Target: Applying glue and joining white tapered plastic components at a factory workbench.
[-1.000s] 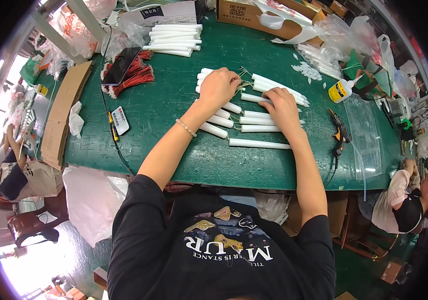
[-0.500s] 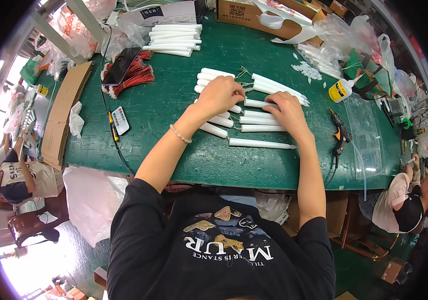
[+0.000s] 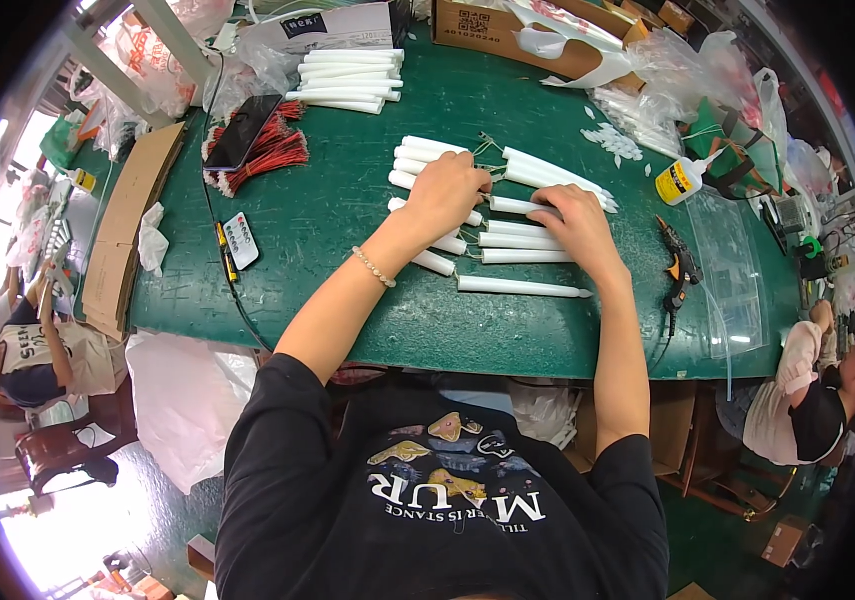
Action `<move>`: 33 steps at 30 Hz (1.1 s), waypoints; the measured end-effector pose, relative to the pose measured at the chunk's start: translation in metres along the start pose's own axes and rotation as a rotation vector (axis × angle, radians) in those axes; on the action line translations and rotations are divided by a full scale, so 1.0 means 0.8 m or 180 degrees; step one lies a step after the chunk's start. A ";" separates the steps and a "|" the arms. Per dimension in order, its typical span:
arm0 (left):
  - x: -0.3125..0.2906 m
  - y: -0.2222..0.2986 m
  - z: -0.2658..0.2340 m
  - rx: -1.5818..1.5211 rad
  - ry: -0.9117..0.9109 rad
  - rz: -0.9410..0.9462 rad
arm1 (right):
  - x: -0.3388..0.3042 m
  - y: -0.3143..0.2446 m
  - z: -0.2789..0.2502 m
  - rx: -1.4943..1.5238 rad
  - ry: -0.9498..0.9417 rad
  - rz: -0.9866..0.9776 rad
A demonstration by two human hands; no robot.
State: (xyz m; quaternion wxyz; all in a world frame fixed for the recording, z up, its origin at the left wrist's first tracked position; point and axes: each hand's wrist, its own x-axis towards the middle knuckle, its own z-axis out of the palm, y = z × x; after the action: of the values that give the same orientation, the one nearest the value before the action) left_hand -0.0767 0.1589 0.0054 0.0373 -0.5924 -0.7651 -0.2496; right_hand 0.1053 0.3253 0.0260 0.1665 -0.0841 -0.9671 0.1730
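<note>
My left hand (image 3: 445, 190) is above the left row of white tubes, fingertips pinched together by the thin wires; whatever lies between them is too small to make out. My right hand (image 3: 578, 222) grips a white candle-shaped tube (image 3: 512, 205) around its right part, the tube's left end pointing at my left fingertips. Below it lie more white tubes (image 3: 523, 256), and the nearest tube (image 3: 518, 287) has a pointed right tip. Farther back, several tubes (image 3: 556, 176) lie slanted. Thin wires (image 3: 489, 143) run between the left and right rows.
A stack of white tubes (image 3: 348, 78) lies at the back left, beside red wires (image 3: 283, 148) under a phone (image 3: 244, 132). To the right are a glue bottle (image 3: 680, 181), a glue gun (image 3: 677, 270) and small white pieces (image 3: 615, 142). People sit at both sides.
My left hand and wrist have shifted slightly to the right, fingertips still by the wires. My right hand stays nearly in place on the tube. The person at the right has moved an arm.
</note>
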 end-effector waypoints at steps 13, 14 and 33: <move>-0.007 0.000 -0.004 0.0161 0.0323 0.0244 | -0.002 0.005 0.004 -0.0181 0.0180 -0.0019; -0.007 0.000 -0.005 0.0119 0.0245 0.0152 | -0.003 0.003 0.004 -0.0200 0.0211 -0.0037; -0.006 0.015 -0.017 -0.0598 -0.0137 -0.0367 | -0.002 -0.004 0.010 -0.0165 0.0300 -0.0233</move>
State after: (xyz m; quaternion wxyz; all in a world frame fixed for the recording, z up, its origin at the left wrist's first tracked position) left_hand -0.0674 0.1513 0.0197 -0.0493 -0.5535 -0.7717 -0.3092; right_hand 0.1040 0.3195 0.0196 0.2159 -0.0611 -0.9647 0.1376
